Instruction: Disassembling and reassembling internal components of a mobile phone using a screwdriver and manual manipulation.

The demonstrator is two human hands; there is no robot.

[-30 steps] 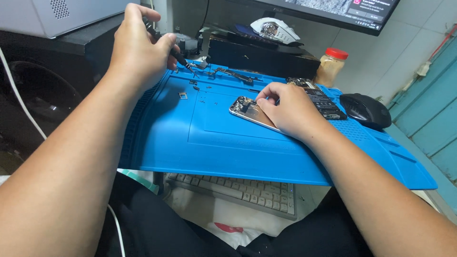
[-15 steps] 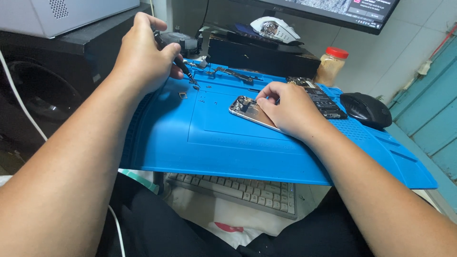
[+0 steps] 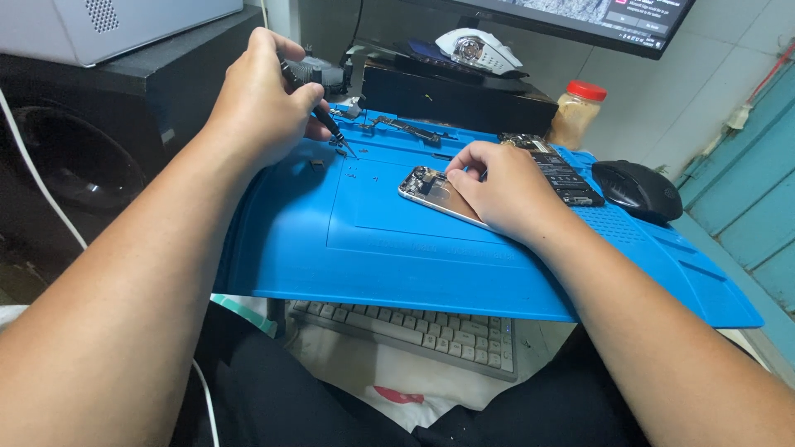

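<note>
Opened smartphone [image 3: 432,192] lay flat mid-mat, silver frame, internals exposed at its 11 o'clock end. Right hand [image 3: 503,192] covered its lower half, fingers pressed on it. Left hand [image 3: 263,101], at 10 o'clock from phone, pinched black tweezers [image 3: 325,116], tip down on blue repair mat [image 3: 348,248]. Black mouse [image 3: 638,189] at 3 o'clock.

One head cam only, no 2nd view to overlap; looks down and fwd over both forearms; blue mat [image 3: 373,240] close, centre frame; monitor [image 3: 580,12] cut off at far edge.
</note>
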